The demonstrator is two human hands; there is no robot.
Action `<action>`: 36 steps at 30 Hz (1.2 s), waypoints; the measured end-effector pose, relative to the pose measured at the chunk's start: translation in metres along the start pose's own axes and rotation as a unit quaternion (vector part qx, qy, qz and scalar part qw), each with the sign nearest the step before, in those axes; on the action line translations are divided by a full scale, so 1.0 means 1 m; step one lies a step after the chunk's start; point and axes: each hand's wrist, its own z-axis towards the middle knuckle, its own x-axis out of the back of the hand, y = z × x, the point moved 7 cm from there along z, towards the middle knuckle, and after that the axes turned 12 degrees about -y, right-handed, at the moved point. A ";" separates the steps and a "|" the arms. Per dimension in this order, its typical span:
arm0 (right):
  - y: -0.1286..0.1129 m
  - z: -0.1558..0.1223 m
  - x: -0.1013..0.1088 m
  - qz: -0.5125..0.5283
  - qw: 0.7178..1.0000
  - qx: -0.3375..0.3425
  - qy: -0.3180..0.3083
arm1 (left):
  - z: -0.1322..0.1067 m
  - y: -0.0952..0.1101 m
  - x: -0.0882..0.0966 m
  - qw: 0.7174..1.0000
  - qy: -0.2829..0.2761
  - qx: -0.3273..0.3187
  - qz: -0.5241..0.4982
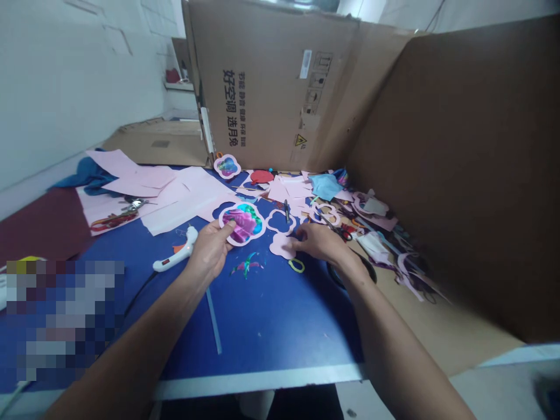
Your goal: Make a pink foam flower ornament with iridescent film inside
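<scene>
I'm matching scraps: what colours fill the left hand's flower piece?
The flower piece: magenta and teal, pale pink rim; see head view.

"好空调 选月兔", handling symbols, flame triangle on cardboard box

Our left hand pinches a pink-rimmed shiny flower. Our right hand touches a plain pink cutout at its right edge; can't tell if we're gripping it. Glue gun lies left of our left hand, yellow loop near the cutout. Scraps pile up at right, cardboard behind.
</scene>
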 end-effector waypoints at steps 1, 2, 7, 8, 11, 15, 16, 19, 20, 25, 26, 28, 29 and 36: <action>-0.002 0.000 -0.005 -0.027 0.999 -0.012 -0.011 | 0.000 0.000 0.000 1.000 0.002 0.000 0.002; -0.003 0.000 -0.009 -0.052 0.998 -0.022 -0.017 | -0.001 -0.001 0.000 1.000 0.003 -0.001 0.003; -0.004 0.003 -0.016 -0.079 0.995 -0.042 -0.041 | -0.001 -0.003 0.000 1.000 0.000 -0.002 -0.007; -0.003 0.005 -0.017 -0.075 0.995 -0.041 -0.045 | -0.001 -0.004 0.000 1.000 0.000 -0.002 -0.010; 0.000 0.011 -0.021 -0.050 0.997 -0.025 -0.059 | -0.001 -0.005 0.001 1.000 0.002 -0.001 -0.018; 0.001 0.014 -0.020 -0.005 0.998 0.007 -0.058 | -0.002 -0.005 0.002 1.000 0.006 0.001 -0.019; 0.001 0.013 -0.018 0.003 0.999 0.015 -0.051 | -0.002 -0.005 0.002 1.000 0.005 0.000 -0.020; -0.007 0.008 -0.008 0.064 0.995 0.064 -0.032 | -0.002 -0.004 0.001 1.000 0.000 -0.004 -0.022; -0.012 0.005 -0.004 0.100 0.991 0.091 -0.023 | -0.001 -0.004 0.001 1.000 0.001 -0.006 -0.023; -0.040 -0.011 0.024 0.248 0.934 0.247 0.076 | 0.000 -0.002 0.002 0.999 0.009 -0.013 -0.034; -0.042 -0.012 0.026 0.263 0.925 0.260 0.089 | 0.000 -0.001 0.003 0.999 0.011 -0.010 -0.036; -0.044 -0.012 0.027 0.293 0.913 0.267 0.097 | 0.000 -0.001 0.003 0.999 0.016 -0.008 -0.039; -0.044 -0.011 0.026 0.312 0.907 0.267 0.093 | 0.001 -0.001 0.003 0.999 0.017 -0.009 -0.040; -0.038 -0.005 0.020 0.399 0.882 0.244 0.066 | 0.002 -0.002 0.007 0.999 0.021 -0.012 -0.038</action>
